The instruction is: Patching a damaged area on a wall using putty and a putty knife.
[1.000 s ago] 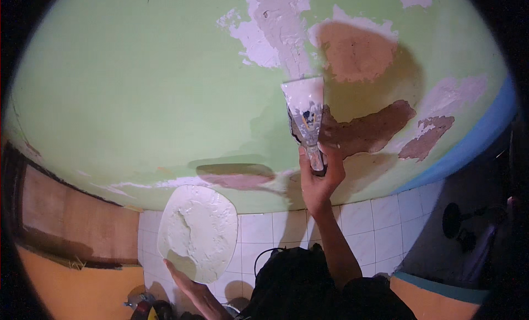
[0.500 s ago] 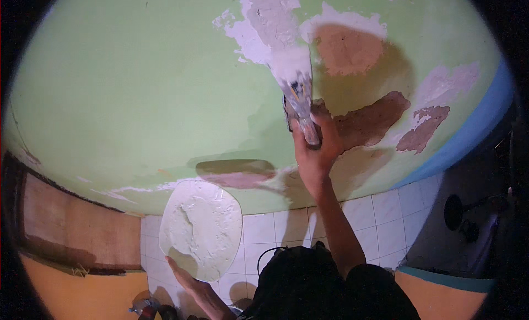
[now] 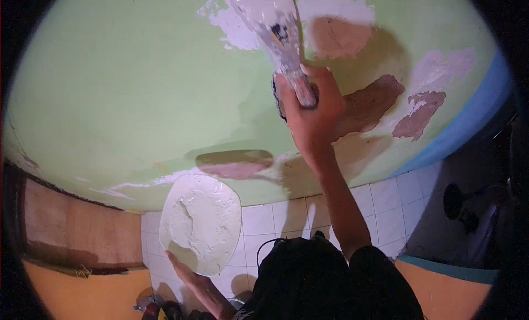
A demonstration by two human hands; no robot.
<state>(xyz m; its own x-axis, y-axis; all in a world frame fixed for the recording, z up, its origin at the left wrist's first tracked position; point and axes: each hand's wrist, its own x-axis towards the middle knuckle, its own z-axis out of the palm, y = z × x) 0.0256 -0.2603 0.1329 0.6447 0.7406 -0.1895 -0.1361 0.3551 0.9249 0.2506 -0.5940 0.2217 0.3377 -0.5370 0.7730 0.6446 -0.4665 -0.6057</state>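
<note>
In my right hand (image 3: 319, 113) is a broad putty knife (image 3: 284, 47), fingers wrapped round its handle. The smeared blade points up the green wall (image 3: 138, 88), over a whitish strip of filler; whether its edge touches the wall I cannot tell. My left hand (image 3: 190, 277) supports a rounded pale board (image 3: 239, 212) from below at its lower left, and most of those fingers are hidden under it. White putty (image 3: 201, 218) is spread thickly over the board, with a ragged groove in it. Right of the knife is a bare brown patch (image 3: 341, 38) edged in white.
Longer bare patches (image 3: 372, 108) run lower right across the wall, near a blue band (image 3: 468, 127). White floor tiles (image 3: 259, 221) lie below. A wooden panel (image 3: 77, 223) stands at left, a dark fan-like object (image 3: 453, 201) at right, and bottles (image 3: 151, 306) at lower left.
My right hand and the putty knife have moved up the wall and slightly left. The board in my left hand has stayed nearly in place. The view has shifted a little.
</note>
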